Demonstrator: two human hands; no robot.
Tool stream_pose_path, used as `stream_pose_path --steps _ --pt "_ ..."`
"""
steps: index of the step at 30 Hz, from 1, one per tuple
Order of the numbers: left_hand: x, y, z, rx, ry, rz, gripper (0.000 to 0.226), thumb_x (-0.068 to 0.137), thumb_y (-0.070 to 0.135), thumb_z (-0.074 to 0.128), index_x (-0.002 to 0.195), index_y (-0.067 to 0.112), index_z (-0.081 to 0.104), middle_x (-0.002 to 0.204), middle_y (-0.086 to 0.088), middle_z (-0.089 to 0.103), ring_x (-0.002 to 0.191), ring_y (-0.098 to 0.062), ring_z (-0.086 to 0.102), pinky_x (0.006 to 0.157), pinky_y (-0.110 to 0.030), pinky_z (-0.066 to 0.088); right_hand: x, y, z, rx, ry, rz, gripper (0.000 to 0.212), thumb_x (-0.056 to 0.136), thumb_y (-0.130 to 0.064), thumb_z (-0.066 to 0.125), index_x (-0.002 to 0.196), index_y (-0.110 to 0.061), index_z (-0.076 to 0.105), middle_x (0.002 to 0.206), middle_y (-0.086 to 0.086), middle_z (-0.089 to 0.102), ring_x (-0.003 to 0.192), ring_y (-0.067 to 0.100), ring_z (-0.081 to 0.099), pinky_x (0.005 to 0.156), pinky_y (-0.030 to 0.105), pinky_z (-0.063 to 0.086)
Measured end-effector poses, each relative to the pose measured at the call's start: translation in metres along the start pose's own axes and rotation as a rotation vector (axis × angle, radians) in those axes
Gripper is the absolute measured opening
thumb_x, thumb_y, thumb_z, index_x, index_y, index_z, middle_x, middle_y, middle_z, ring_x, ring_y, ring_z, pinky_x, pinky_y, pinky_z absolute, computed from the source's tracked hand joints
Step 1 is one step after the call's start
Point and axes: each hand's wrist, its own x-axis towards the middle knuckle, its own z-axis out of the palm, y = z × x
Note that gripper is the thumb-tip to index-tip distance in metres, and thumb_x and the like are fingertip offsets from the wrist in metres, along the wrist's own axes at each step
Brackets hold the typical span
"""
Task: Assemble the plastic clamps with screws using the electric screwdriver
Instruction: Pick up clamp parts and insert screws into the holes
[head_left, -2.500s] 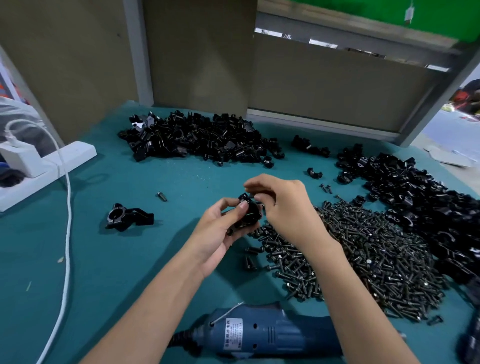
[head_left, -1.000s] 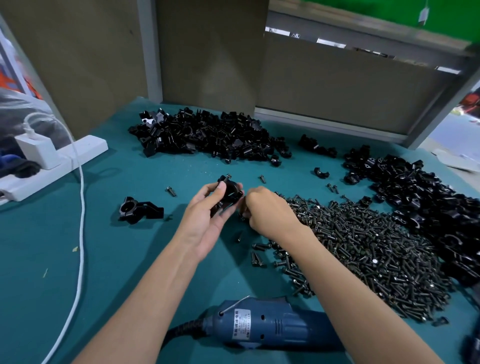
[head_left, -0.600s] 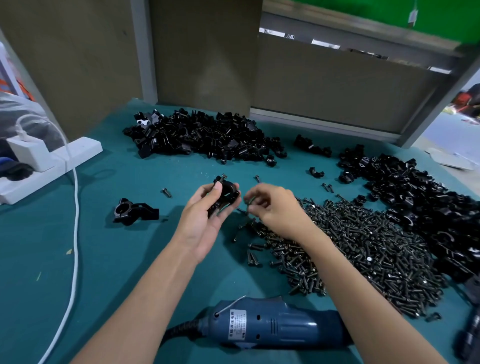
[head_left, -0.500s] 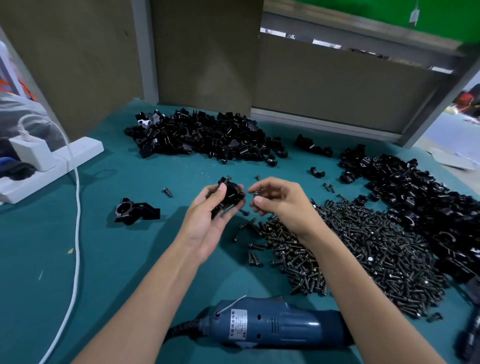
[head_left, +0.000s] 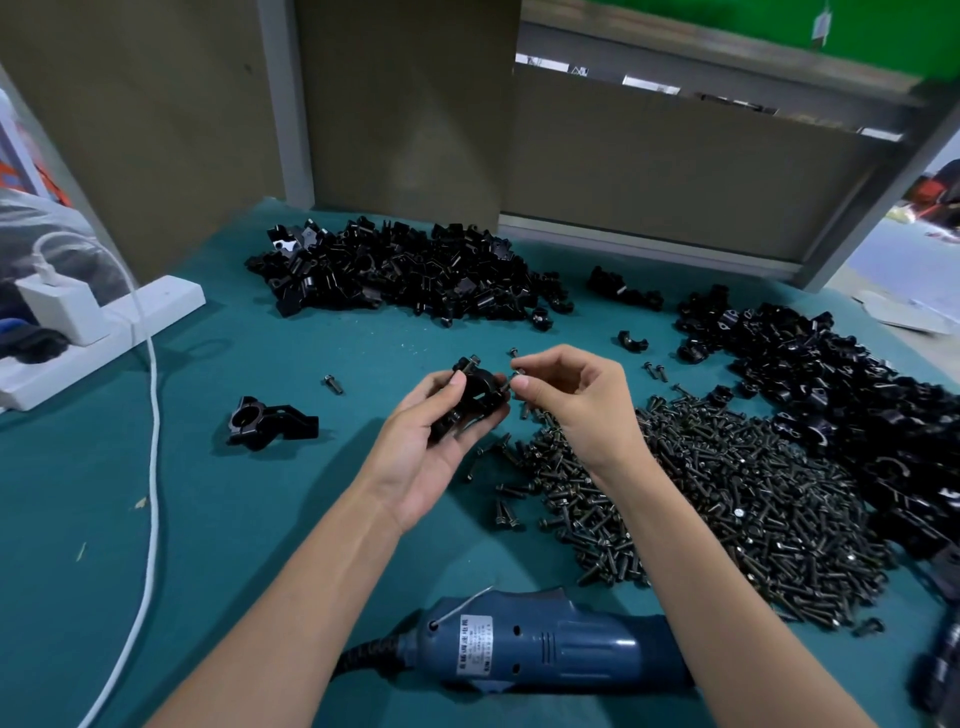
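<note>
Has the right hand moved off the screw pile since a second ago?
Yes. The right hand has lifted off the left edge of the screw pile, up to the clamp held in the left hand, pinching a screw.

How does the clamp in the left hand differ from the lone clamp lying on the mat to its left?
The held clamp is off the teal mat, gripped by the left hand; the lone clamp lies on it, untouched. The held clamp has a screw standing proud of its top, and the right hand pinches another at its side; the lone clamp shows none sticking out. Both are black plastic.
</note>
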Motion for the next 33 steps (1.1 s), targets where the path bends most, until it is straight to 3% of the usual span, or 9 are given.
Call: stream_pose_path --steps 5,9,13,16,18,22,24,27,33 --pt "0.0 0.005 -0.001 -0.044 0.052 0.038 0.031 0.083 0.014 0.06 0.109 -0.001 0.054 0.107 -0.024 0.071 0.099 -0.031 0.072 0.083 -0.035 0.059 0.003 0.01 -0.007 -0.445 0.12 0.012 0.014 0.084 -0.01 0.075 0.085 -0.024 0.074 0.072 -0.012 0.07 0.063 -0.003 0.061 0.065 0.008 0.048" --pt "0.001 0.01 -0.004 -0.099 0.115 0.075 0.027 0.09 0.011 0.057 0.114 -0.001 0.053 0.105 -0.024 0.072 0.096 -0.031 0.072 0.081 -0.037 0.06 0.001 0.021 -0.001 -0.895 -0.109 0.119 0.021 0.089 -0.007 0.063 0.099 -0.017 0.078 0.094 0.001 0.075 0.069 0.012 0.062 0.073 0.029 0.058" --pt "0.002 0.011 -0.005 -0.1 0.14 0.084 0.018 0.099 0.01 0.051 0.113 -0.001 0.053 0.104 -0.024 0.072 0.094 -0.031 0.073 0.08 -0.037 0.06 0.003 0.02 0.01 -1.047 -0.15 0.059 0.018 0.091 -0.012 0.059 0.094 -0.012 0.077 0.082 0.01 0.072 0.07 0.025 0.062 0.067 0.038 0.058" --pt "0.003 0.01 -0.005 -0.097 0.138 0.083 0.019 0.098 0.01 0.052 0.114 -0.001 0.053 0.104 -0.023 0.072 0.093 -0.031 0.073 0.082 -0.038 0.06 0.011 0.016 0.019 -1.066 -0.141 0.005 0.021 0.092 -0.023 0.064 0.107 -0.011 0.072 0.094 0.012 0.071 0.087 0.032 0.066 0.072 0.037 0.056" --pt "0.002 0.009 -0.004 -0.094 0.136 0.08 0.022 0.096 0.011 0.055 0.114 -0.001 0.053 0.105 -0.024 0.072 0.095 -0.031 0.073 0.083 -0.038 0.06 0.016 0.015 0.026 -1.089 -0.187 0.019 0.019 0.089 -0.026 0.069 0.1 -0.011 0.073 0.093 0.013 0.069 0.085 0.032 0.065 0.069 0.035 0.053" --pt "0.002 0.008 -0.004 -0.093 0.122 0.071 0.024 0.091 0.012 0.057 0.113 0.0 0.054 0.105 -0.024 0.072 0.096 -0.031 0.072 0.083 -0.038 0.06 0.018 0.02 0.032 -1.079 -0.22 0.002 0.008 0.088 -0.012 0.063 0.093 -0.011 0.069 0.091 0.013 0.068 0.084 0.032 0.065 0.069 0.035 0.052" --pt "0.002 0.008 -0.003 -0.096 0.126 0.073 0.023 0.094 0.011 0.055 0.113 -0.001 0.054 0.106 -0.024 0.072 0.097 -0.03 0.072 0.083 -0.038 0.06 0.018 0.02 0.026 -0.914 -0.183 0.005 0.01 0.087 -0.007 0.065 0.094 -0.013 0.066 0.087 0.006 0.069 0.081 0.022 0.065 0.075 0.035 0.056" --pt "0.003 0.008 -0.003 -0.09 0.143 0.086 0.022 0.093 0.011 0.055 0.113 0.0 0.053 0.106 -0.024 0.071 0.101 -0.031 0.071 0.083 -0.037 0.06 0.016 0.01 0.015 -0.617 -0.065 -0.045 0.01 0.082 -0.008 0.076 0.088 -0.013 0.07 0.077 -0.004 0.069 0.069 0.003 0.063 0.071 0.016 0.053" --pt "0.003 0.005 -0.003 -0.025 0.105 0.084 0.014 0.094 0.012 0.054 0.104 0.002 0.054 0.107 -0.023 0.071 0.101 -0.028 0.071 0.081 -0.034 0.06 0.007 -0.007 0.013 -0.403 0.065 -0.194 0.009 0.079 -0.006 0.078 0.086 -0.009 0.074 0.076 -0.008 0.07 0.074 -0.001 0.066 0.07 0.011 0.05"
